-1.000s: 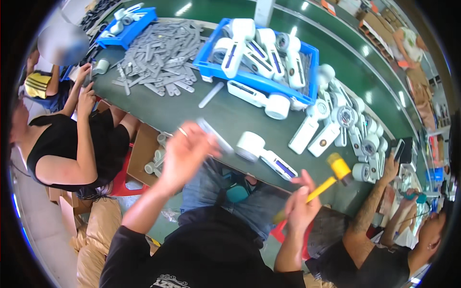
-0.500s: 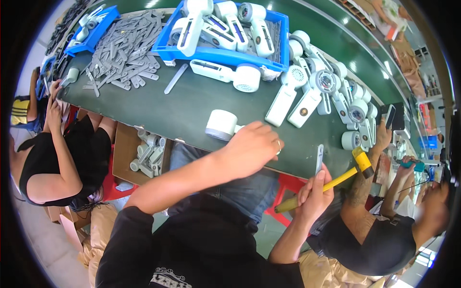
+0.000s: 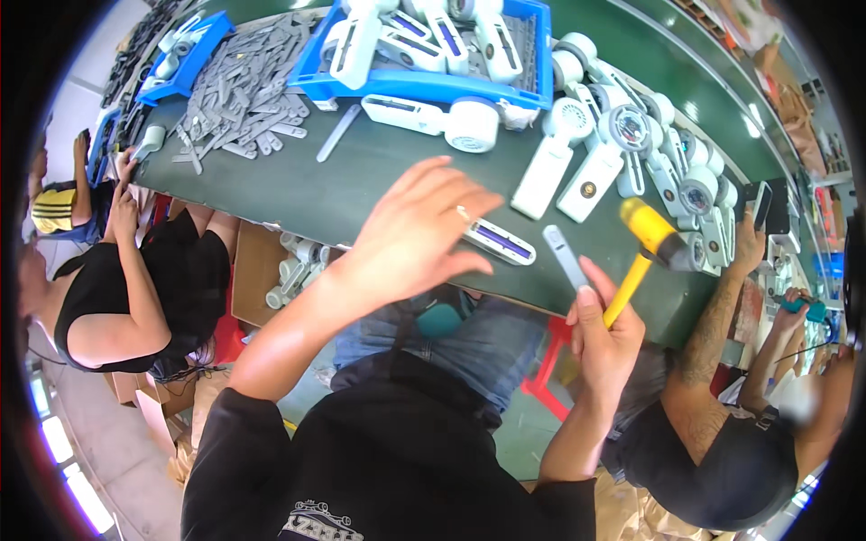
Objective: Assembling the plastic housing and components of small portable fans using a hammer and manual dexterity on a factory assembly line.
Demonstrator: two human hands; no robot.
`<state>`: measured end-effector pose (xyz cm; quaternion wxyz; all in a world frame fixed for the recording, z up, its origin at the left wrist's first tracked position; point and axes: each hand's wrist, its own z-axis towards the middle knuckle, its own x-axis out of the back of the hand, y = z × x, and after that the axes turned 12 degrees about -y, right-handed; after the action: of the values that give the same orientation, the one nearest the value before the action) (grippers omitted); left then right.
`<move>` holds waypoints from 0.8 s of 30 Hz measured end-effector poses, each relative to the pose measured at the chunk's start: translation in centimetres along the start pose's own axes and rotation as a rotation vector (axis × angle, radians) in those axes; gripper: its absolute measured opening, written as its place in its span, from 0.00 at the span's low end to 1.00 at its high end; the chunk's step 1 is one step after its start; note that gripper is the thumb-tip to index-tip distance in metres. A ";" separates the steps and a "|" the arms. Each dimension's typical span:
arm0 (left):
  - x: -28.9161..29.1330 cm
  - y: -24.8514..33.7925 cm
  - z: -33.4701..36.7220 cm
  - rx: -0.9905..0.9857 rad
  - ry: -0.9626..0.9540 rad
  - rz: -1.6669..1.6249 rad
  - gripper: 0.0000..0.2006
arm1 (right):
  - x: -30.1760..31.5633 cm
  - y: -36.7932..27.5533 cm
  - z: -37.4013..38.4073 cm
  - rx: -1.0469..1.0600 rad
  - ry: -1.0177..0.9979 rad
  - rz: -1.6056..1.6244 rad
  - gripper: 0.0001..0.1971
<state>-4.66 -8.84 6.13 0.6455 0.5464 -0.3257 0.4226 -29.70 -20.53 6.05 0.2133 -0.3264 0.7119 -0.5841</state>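
My left hand (image 3: 419, 234), a ring on one finger, is spread palm down above a white handheld fan near the table's front edge. The hand hides the fan's head. Only the handle (image 3: 501, 242) shows to its right, its long slot with a dark purple inside facing up. My right hand (image 3: 606, 329) is closed round a yellow hammer (image 3: 631, 284), whose head points up and to the right. Between that hand's thumb and fingers is also a flat grey strip (image 3: 565, 256), with its rounded end pointing at the fan.
A blue bin (image 3: 415, 90) of fans and strips stands at the back, with a fan (image 3: 433, 122) before it. Several fans (image 3: 622, 131) crowd the right. Loose grey strips (image 3: 239, 95) are heaped at the left. Co-workers sit on both sides.
My left hand has lifted and spread its fingers, moving left over the fan's head; the slotted handle now shows. The right hand has raised and tilted the hammer and strip. The view has shifted slightly.
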 end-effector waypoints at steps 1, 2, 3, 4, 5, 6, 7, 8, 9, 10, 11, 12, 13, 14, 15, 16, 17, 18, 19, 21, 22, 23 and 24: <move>0.6 -0.8 -0.9 0.032 0.016 0.059 0.31 | -0.4 -0.2 0.5 -0.021 -0.062 -0.020 0.15; 0.9 -1.6 -1.7 0.026 0.029 0.074 0.29 | -1.1 -0.5 0.9 -0.049 -0.127 -0.007 0.13; 0.8 -2.2 -1.9 0.035 0.038 0.081 0.29 | -2.0 -0.4 1.7 0.009 -0.163 -0.078 0.12; 0.6 -2.6 -2.1 0.001 0.056 0.000 0.28 | -3.1 -0.4 2.5 0.066 -0.206 -0.151 0.11; 0.3 -2.8 -2.1 -0.039 0.075 -0.082 0.27 | -4.3 -0.6 3.1 0.051 -0.173 -0.170 0.11; -0.3 -3.0 -2.1 -0.060 0.111 -0.108 0.25 | -4.8 -0.4 3.6 0.057 -0.188 -0.178 0.11; -0.9 -3.3 -2.2 -0.051 0.124 -0.105 0.25 | -5.1 0.1 4.2 0.056 -0.169 -0.236 0.11; -1.4 -3.4 -2.3 -0.035 0.155 -0.157 0.25 | -5.4 0.2 4.7 0.055 -0.147 -0.293 0.11; -1.7 -3.5 -2.3 -0.020 0.186 -0.211 0.24 | -5.4 0.0 4.9 0.060 -0.156 -0.301 0.11; -1.7 -3.4 -2.2 -0.024 0.208 -0.191 0.22 | -5.2 -0.2 4.8 0.033 -0.175 -0.324 0.11; -1.8 -3.5 -2.2 -0.019 0.215 -0.194 0.22 | -5.0 -0.3 4.9 0.005 -0.192 -0.346 0.11; -1.8 -3.7 -2.2 -0.072 0.221 -0.168 0.20 | -4.8 -0.6 5.1 0.003 -0.195 -0.353 0.11; -1.9 -3.8 -2.2 -0.128 0.223 -0.144 0.19 | -4.7 -1.0 5.3 -0.023 -0.218 -0.370 0.11; -2.0 -4.0 -2.1 -0.129 0.223 -0.152 0.19 | -4.7 -1.4 5.4 -0.051 -0.239 -0.386 0.12; -2.0 -4.2 -2.0 -0.151 0.219 -0.123 0.17 | -4.9 -2.1 5.5 -0.057 -0.235 -0.389 0.12; -2.0 -4.3 -1.9 -0.172 0.217 -0.091 0.15 | -5.3 -2.8 5.6 -0.097 -0.216 -0.408 0.13; -2.0 -4.2 -2.0 -0.173 0.216 -0.096 0.15 | -5.6 -3.2 5.6 -0.138 -0.198 -0.426 0.14; -1.9 -4.2 -2.1 -0.164 0.181 -0.075 0.15 | -5.6 -3.0 5.4 -0.142 -0.196 -0.427 0.14; -1.8 -4.4 -2.0 -0.159 0.147 -0.053 0.14 | -5.7 -2.9 5.4 -0.164 -0.169 -0.405 0.16; -1.9 -4.5 -1.9 -0.166 0.164 -0.061 0.14 | -5.4 -2.5 5.7 -0.188 -0.140 -0.383 0.18; -2.1 -4.5 -1.9 -0.169 0.178 -0.069 0.14 | -5.0 -2.2 5.7 -0.273 -0.188 -0.278 0.19; -2.2 -4.5 -1.8 -0.171 0.175 -0.075 0.14 | -4.8 -1.8 5.7 -0.356 -0.236 -0.171 0.20; -2.1 -4.5 -1.7 -0.173 0.191 -0.079 0.14 | -4.7 -1.5 5.9 -0.362 -0.232 -0.169 0.20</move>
<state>-1.55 -7.74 1.99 0.7346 0.4582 -0.2762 0.4173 -22.05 -21.41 5.80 0.1820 -0.4828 0.7459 -0.4212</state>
